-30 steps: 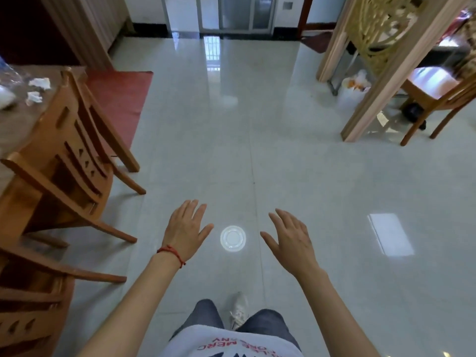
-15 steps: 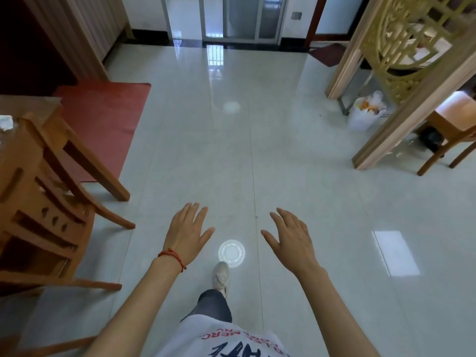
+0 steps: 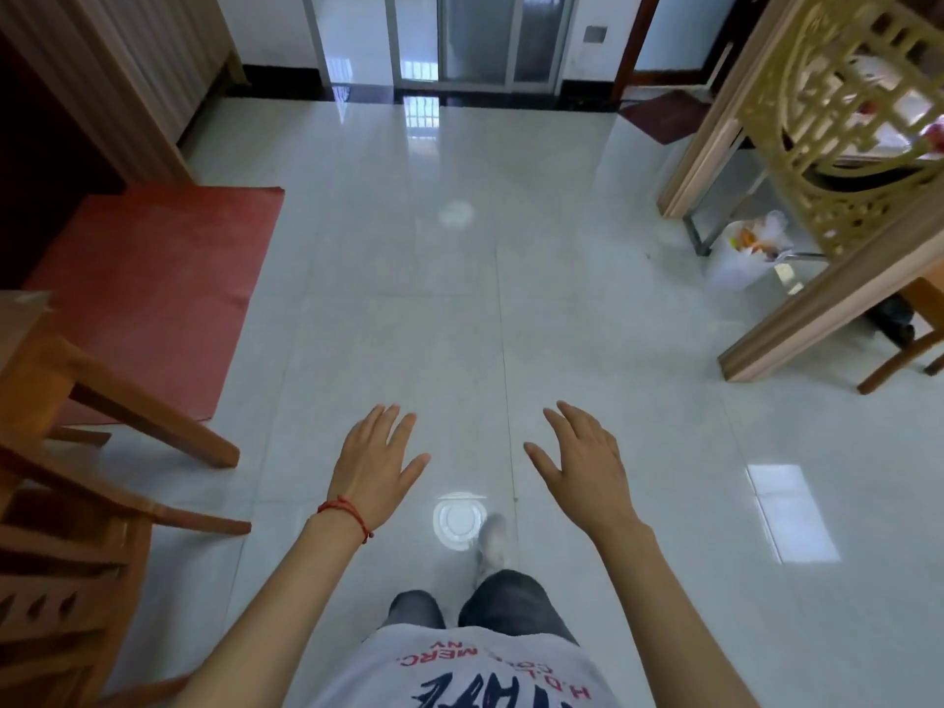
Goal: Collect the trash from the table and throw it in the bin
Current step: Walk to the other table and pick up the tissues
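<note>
Bin (image 3: 743,255), bag-lined, part full, stands far right by screen, well apart. Left hand (image 3: 375,465) and right hand (image 3: 582,465) both spread, empty, over floor. Desk (image 3: 20,311) corner at left edge; no trash in view.

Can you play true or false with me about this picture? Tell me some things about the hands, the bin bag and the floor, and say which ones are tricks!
1. Both hands are empty. True: the left hand and the right hand have spread fingers and hold nothing.
2. The red string bracelet is on the right wrist. False: it is on the left wrist.
3. The white bin bag sits on the floor by the carved gold screen. True.
4. The red mat lies on the right side of the floor. False: it lies on the left, near the wooden chair.
5. The bin bag is empty. False: orange and white rubbish shows in its top.
</note>
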A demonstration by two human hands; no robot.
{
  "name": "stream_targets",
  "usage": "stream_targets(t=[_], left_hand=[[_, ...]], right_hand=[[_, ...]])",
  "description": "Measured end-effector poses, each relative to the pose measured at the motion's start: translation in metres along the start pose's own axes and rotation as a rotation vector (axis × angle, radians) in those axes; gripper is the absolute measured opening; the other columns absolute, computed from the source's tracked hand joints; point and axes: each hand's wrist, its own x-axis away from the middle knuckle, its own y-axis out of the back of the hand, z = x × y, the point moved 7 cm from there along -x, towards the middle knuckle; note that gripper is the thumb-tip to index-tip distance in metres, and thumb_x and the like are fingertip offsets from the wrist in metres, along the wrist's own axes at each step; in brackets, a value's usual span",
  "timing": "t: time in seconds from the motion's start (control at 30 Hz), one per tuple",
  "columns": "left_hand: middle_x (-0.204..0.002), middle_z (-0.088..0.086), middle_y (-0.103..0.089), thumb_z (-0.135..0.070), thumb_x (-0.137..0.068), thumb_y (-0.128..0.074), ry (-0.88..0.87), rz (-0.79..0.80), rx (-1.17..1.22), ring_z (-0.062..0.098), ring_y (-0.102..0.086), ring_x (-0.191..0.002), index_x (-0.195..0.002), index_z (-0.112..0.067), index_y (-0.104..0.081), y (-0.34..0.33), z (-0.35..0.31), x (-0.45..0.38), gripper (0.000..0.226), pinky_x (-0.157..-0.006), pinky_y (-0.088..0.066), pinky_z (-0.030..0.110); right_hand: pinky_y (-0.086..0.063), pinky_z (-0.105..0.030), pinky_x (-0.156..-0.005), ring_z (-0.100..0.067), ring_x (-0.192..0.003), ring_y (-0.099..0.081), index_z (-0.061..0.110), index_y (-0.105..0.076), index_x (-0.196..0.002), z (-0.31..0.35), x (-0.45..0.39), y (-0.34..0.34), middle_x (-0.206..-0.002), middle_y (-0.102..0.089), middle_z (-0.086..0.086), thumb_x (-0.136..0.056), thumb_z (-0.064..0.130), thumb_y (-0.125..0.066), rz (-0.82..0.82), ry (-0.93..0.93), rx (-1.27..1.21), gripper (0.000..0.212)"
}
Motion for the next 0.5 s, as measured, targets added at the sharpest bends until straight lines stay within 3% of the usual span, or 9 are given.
stream_targets(t=[0.5], left_hand=[[-0.151,0.014,-0.025,-0.040,-0.093,-0.040,0.212,-0.069,0.028,0.027,-0.016,-0.141,-0.140,-0.011,-0.027,0.036,0.031,-0.193,0.057,-0.115,-0.016,0.038]], right_hand=[[-0.019,-0.035,-0.111,-0.022,-0.138,-0.027,0.015,-0.037,-0.138,0.004,-0.249,0.037,-0.149,-0.033,-0.006,-0.094,0.044,-0.041,0.077,0.219,0.049,0.053]])
